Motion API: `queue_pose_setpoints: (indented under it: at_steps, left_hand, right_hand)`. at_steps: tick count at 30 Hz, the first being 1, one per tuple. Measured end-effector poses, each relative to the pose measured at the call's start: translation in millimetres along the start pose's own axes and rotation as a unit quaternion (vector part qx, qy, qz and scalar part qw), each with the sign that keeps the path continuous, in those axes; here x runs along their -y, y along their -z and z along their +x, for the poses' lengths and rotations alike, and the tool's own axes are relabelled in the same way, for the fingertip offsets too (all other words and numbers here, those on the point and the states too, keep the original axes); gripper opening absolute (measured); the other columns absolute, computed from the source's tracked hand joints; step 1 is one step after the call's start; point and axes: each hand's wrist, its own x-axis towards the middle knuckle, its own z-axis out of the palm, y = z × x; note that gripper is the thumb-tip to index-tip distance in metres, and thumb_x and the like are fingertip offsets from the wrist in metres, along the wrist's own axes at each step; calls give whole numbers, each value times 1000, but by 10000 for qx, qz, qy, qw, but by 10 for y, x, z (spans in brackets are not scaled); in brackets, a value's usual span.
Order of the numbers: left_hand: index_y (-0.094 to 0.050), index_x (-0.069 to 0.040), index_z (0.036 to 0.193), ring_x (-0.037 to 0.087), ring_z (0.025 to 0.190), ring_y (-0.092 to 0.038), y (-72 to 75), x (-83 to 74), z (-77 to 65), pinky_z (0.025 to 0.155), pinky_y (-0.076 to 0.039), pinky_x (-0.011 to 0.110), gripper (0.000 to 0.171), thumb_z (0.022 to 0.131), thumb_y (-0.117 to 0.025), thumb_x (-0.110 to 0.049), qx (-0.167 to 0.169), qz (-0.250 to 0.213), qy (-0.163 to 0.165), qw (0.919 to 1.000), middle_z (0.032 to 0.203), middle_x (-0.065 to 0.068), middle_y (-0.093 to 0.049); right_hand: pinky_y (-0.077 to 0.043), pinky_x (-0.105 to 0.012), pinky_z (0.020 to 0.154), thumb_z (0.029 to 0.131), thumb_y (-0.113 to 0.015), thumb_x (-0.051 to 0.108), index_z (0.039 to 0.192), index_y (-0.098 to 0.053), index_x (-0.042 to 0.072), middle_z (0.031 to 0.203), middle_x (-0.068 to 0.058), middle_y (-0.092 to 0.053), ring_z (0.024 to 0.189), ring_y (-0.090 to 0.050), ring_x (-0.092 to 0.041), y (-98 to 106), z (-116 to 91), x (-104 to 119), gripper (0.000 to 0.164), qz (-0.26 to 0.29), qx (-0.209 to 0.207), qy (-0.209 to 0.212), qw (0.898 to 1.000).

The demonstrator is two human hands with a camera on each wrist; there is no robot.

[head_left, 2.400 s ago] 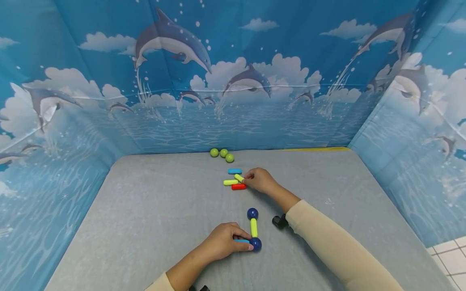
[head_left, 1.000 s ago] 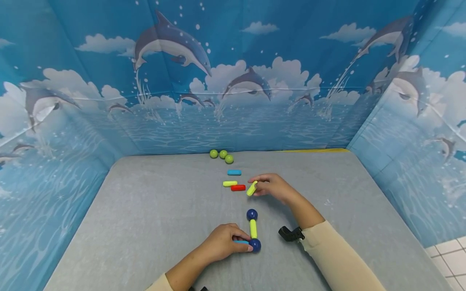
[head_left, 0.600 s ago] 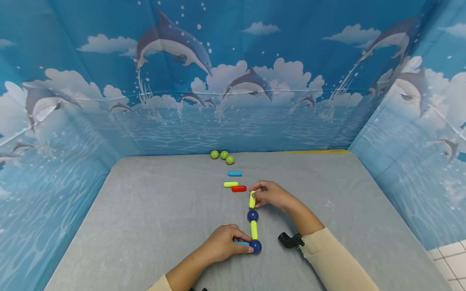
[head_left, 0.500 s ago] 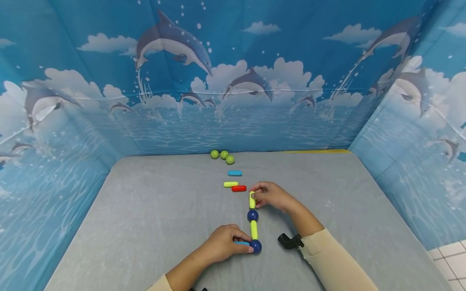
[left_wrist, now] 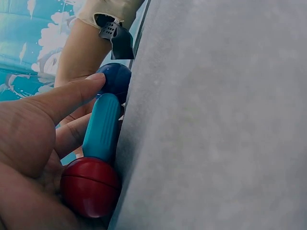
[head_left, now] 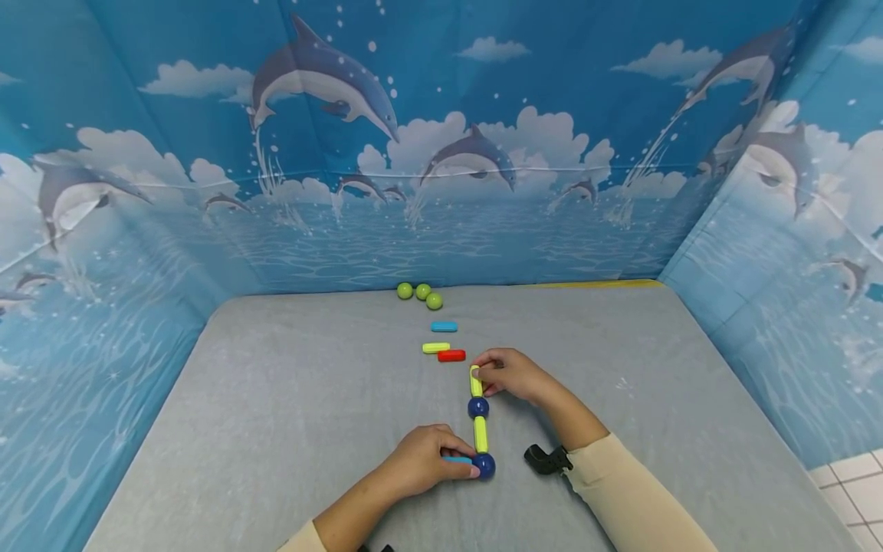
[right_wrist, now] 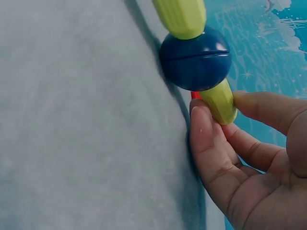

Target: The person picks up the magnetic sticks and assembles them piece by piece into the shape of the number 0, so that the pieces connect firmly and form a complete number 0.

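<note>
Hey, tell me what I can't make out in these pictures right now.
- Red ball: hidden behind the left hand in the head view.
- Light-blue stick: mostly covered by that same hand, head view.
- Near yellow stick: cut off by the right wrist view's top edge.
- Red sliver: right wrist view; the far blue ball and right hand leave too little showing.

- Near navy ball [head_left: 484, 466]: glossy, on the bench [head_left: 276, 429].
- Light-blue rod [head_left: 457, 460]: ridged, held, meeting that ball at nine o'clock.
- Red ball [left_wrist: 91, 187]: glossy with a seam, touching the light-blue rod's other end.
- Middle yellow rod [head_left: 480, 435]: runs toward twelve o'clock between both navy balls.
- Far navy ball [head_left: 477, 407]: seamed.
- End yellow rod [head_left: 476, 381]: pinched, touching the far navy ball at twelve o'clock.
</note>
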Motion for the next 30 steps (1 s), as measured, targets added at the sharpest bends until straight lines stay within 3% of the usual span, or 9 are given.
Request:
queue_pose_setpoints:
  at_steps: [9, 15, 23, 30]
  left_hand:
    - [-83, -20, 97, -1, 67, -50, 24, -5, 5, 61, -42, 18, 23, 81, -86, -35, 46, -24, 17, 10000, 80, -12, -62]
    - [-83, -20, 97, 0, 67, -50, 31, 2, 9, 60, -43, 18, 22, 80, -86, -35, 29, -41, 9, 10000, 80, -13, -61]
    - [-83, -21, 96, 0, 67, -50, 35, 1, 1, 60, -42, 18, 22, 80, -86, -35, 33, -58, 34, 10000, 78, -13, -60]
    - [-83, -21, 97, 1, 67, -50, 37, 8, -5, 60, -42, 18, 23, 80, -86, -36, 46, -11, 65, 10000, 78, -13, -60]
  right_hand:
    - [-61, -35, 76, 100, -63, 20, 124, -63, -3, 100, -13, -69, 81, -68, -17, -15, 26, -20, 33, 46, -30, -95, 9999]
    - [-61, -36, 78, 103, -56, 23, 124, -62, -4, 99, -14, -69, 84, -69, -20, -1, 21, -14, 34, 164, -7, -103, 9998]
    - [-58, -37, 80, 104, -55, 30, 129, -62, 2, 121, -16, -66, 96, -67, -22, 89, 2, 17, 38, -73, -291, -156, 9994]
    - [-56, -42, 90, 102, -58, 27, 136, -58, 2, 129, -21, -61, 110, -62, -30, 157, 24, 60, 42, 60, -514, 169, 9985]
